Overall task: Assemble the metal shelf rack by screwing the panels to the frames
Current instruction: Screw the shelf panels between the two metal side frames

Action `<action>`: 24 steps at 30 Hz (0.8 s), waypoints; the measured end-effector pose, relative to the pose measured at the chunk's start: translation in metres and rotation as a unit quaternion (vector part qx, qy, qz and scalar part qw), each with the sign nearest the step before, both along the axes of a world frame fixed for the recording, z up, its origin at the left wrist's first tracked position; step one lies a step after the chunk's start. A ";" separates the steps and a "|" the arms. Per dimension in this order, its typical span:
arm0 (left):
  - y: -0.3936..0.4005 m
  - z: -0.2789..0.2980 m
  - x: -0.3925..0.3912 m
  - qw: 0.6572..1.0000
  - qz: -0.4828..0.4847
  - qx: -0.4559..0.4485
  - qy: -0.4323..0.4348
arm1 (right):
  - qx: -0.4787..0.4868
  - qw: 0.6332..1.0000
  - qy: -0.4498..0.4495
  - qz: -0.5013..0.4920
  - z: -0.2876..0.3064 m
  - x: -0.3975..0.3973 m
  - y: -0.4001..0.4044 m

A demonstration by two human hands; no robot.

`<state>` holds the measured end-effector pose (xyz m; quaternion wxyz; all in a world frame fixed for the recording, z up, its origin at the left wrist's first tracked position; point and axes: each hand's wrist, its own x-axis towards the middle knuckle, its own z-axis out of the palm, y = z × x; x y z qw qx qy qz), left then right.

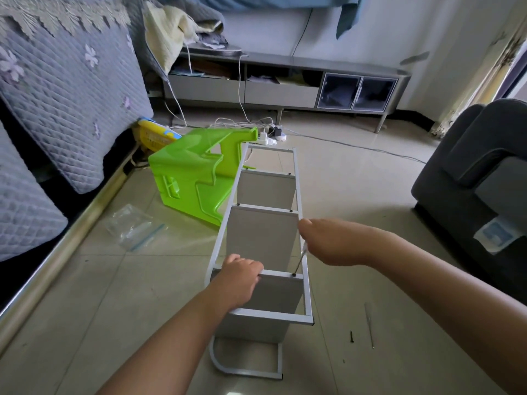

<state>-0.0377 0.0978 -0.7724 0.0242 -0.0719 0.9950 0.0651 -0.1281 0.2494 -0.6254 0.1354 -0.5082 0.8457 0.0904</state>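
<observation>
On the tiled floor [356, 181] lies the white metal shelf rack [265, 238], propped against a green plastic stool [188, 178]. Left hand [241, 276] curls its grip over the nearest grey panel [281, 292]; right hand [328, 242] is clamped on a slim screwdriver [299, 262], tip in a black screw [293, 275]. Tilted so, the tip may slip out and strip the head, or the rack may shift.

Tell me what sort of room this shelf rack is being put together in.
Most likely a home living room: a sofa with a quilted grey cover along one side, a low TV-style cabinet against the wall, and a dark armchair opposite, all on a tiled floor.
</observation>
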 end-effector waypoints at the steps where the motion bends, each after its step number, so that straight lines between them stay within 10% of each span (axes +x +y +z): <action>1: 0.000 0.000 0.000 1.000 0.000 0.000 -0.001 | 0.022 1.000 0.003 -0.003 0.001 -0.001 0.002; 7: 0.000 0.000 0.000 1.000 0.004 0.000 -0.002 | 0.089 0.987 0.134 0.007 0.010 0.001 -0.006; 24: 0.000 0.003 0.003 1.000 0.010 0.009 -0.004 | 0.065 0.997 0.048 -0.007 0.007 0.000 -0.012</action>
